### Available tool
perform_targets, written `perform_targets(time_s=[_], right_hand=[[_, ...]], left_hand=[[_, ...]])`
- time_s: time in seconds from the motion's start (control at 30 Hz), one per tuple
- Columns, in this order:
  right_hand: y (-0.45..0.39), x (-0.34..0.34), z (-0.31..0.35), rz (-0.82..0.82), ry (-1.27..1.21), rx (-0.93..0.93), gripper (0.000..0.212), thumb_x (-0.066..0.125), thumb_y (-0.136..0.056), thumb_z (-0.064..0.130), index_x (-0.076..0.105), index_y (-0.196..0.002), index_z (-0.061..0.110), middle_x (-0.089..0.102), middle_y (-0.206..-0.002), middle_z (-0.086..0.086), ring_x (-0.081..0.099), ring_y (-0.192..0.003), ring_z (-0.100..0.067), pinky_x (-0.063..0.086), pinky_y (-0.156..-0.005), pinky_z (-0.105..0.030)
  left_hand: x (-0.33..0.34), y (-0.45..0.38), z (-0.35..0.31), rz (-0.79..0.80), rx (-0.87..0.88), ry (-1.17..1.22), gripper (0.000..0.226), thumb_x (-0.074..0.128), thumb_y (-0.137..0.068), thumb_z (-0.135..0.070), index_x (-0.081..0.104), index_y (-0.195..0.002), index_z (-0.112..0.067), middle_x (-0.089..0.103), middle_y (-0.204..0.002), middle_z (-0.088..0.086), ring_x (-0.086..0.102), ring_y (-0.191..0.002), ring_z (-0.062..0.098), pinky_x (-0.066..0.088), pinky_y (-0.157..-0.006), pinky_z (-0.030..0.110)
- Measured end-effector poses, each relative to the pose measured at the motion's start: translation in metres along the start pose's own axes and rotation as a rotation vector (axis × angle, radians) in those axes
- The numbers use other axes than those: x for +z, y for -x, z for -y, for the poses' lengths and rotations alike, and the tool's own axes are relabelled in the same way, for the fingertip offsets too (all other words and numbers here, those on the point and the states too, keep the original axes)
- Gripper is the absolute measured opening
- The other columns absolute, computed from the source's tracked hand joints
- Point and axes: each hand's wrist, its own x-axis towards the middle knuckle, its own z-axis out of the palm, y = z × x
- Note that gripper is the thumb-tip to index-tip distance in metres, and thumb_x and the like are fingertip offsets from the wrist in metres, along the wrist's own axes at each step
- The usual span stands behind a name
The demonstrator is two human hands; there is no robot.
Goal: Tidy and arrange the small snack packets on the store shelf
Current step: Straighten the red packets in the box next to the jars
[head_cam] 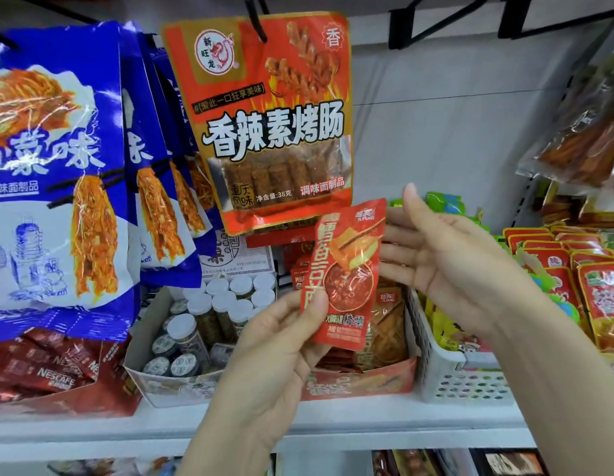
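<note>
My left hand (274,352) pinches a small red snack packet (346,273) by its lower left edge, thumb on the front, and holds it upright in front of the shelf. My right hand (446,255) is spread flat beside the packet's right edge, its fingertips touching or almost touching it. Behind and below the packet stands a red cardboard display box (360,383) with more packets of the same kind, orange-brown and red ones.
A large red sausage-snack bag (274,121) hangs on a hook just above the packet. Blue bags (58,173) hang at left. A box of small white-capped jars (209,317), a white perforated basket (446,376), Nescafe sachets (51,369) and rows of red packets (573,280) fill the shelf.
</note>
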Motion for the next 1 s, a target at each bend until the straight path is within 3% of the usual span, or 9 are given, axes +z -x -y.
perform_targets(time_s=[0.07, 0.2, 0.43, 0.53, 0.67, 0.77, 0.87, 0.93, 1.0], right_hand=[[0.0, -0.001, -0.001, 0.01, 0.095, -0.024, 0.033, 0.065, -0.079, 0.044, 0.08, -0.09, 0.016, 0.076, -0.097, -0.01, 0.074, -0.088, -0.019, 0.058, -0.068, -0.025], [-0.001, -0.004, -0.008, -0.102, 0.179, -0.083, 0.019, 0.076, -0.07, 0.015, 0.076, -0.087, 0.007, 0.076, -0.089, -0.013, 0.075, -0.079, -0.021, 0.058, -0.064, -0.024], [0.001, -0.004, -0.006, -0.13, 0.21, -0.071, 0.015, 0.075, -0.072, 0.011, 0.073, -0.086, 0.007, 0.076, -0.083, -0.011, 0.074, -0.074, -0.018, 0.057, -0.061, -0.021], [0.0, -0.006, -0.002, -0.219, 0.316, -0.142, 0.008, 0.076, -0.077, 0.005, 0.073, -0.082, 0.011, 0.075, -0.073, -0.004, 0.071, -0.063, -0.01, 0.055, -0.057, -0.017], [-0.002, -0.026, 0.012, -0.528, 0.617, -0.41, 0.017, 0.08, -0.078, 0.012, 0.07, -0.076, 0.025, 0.075, -0.072, 0.004, 0.072, -0.066, -0.011, 0.06, -0.067, -0.027], [-0.003, -0.032, 0.009, -0.613, 0.83, -0.46, 0.019, 0.081, -0.078, 0.021, 0.066, -0.073, 0.031, 0.073, -0.073, 0.009, 0.072, -0.066, -0.008, 0.06, -0.073, -0.039], [-0.006, -0.022, -0.001, -0.546, 0.924, -0.465, 0.024, 0.081, -0.077, 0.02, 0.063, -0.069, 0.034, 0.07, -0.067, 0.019, 0.067, -0.06, 0.002, 0.059, -0.068, -0.024], [-0.008, -0.013, -0.008, -0.477, 0.943, -0.486, 0.026, 0.081, -0.076, 0.017, 0.063, -0.069, 0.034, 0.069, -0.066, 0.022, 0.065, -0.06, 0.007, 0.051, -0.061, -0.008], [-0.011, -0.003, -0.018, -0.412, 0.981, -0.516, 0.026, 0.082, -0.076, 0.014, 0.064, -0.071, 0.033, 0.067, -0.065, 0.022, 0.064, -0.065, 0.01, 0.048, -0.062, -0.004]], left_hand=[[-0.002, -0.002, 0.001, -0.071, 0.073, -0.102, 0.031, 0.072, -0.07, -0.025, 0.074, -0.097, -0.008, 0.076, -0.098, 0.011, 0.074, -0.084, 0.017, 0.058, -0.065, 0.021], [-0.005, -0.003, 0.001, -0.121, 0.149, -0.203, 0.019, 0.07, -0.074, -0.029, 0.077, -0.086, -0.016, 0.077, -0.092, 0.006, 0.074, -0.084, 0.017, 0.057, -0.066, 0.02], [-0.008, -0.006, 0.002, -0.114, 0.193, -0.294, 0.017, 0.066, -0.077, -0.034, 0.077, -0.086, -0.024, 0.077, -0.091, 0.001, 0.074, -0.085, 0.014, 0.058, -0.069, 0.021], [-0.014, -0.009, 0.002, -0.152, 0.223, -0.362, 0.021, 0.057, -0.093, -0.029, 0.077, -0.093, -0.023, 0.077, -0.094, -0.004, 0.073, -0.089, 0.01, 0.057, -0.072, 0.018], [-0.035, -0.016, 0.002, -0.337, 0.397, -0.867, 0.024, 0.047, -0.102, -0.025, 0.065, -0.102, -0.041, 0.067, -0.107, -0.022, 0.062, -0.098, -0.006, 0.05, -0.084, 0.019], [-0.039, -0.019, 0.005, -0.249, 0.445, -1.194, 0.029, 0.044, -0.099, -0.042, 0.055, -0.125, -0.039, 0.051, -0.127, -0.025, 0.05, -0.117, -0.005, 0.043, -0.1, 0.024], [-0.035, -0.02, 0.017, -0.052, 0.346, -1.401, 0.068, 0.029, -0.089, -0.07, 0.038, -0.147, -0.035, 0.038, -0.147, -0.024, 0.03, -0.138, -0.001, 0.025, -0.116, 0.025], [-0.033, -0.02, 0.025, 0.008, 0.309, -1.505, 0.08, 0.021, -0.083, -0.079, 0.034, -0.149, -0.035, 0.037, -0.15, -0.02, 0.027, -0.138, 0.002, 0.021, -0.114, 0.023], [-0.032, -0.02, 0.028, 0.016, 0.322, -1.542, 0.085, 0.02, -0.079, -0.082, 0.039, -0.147, -0.034, 0.041, -0.148, -0.018, 0.029, -0.135, 0.002, 0.02, -0.109, 0.018]])
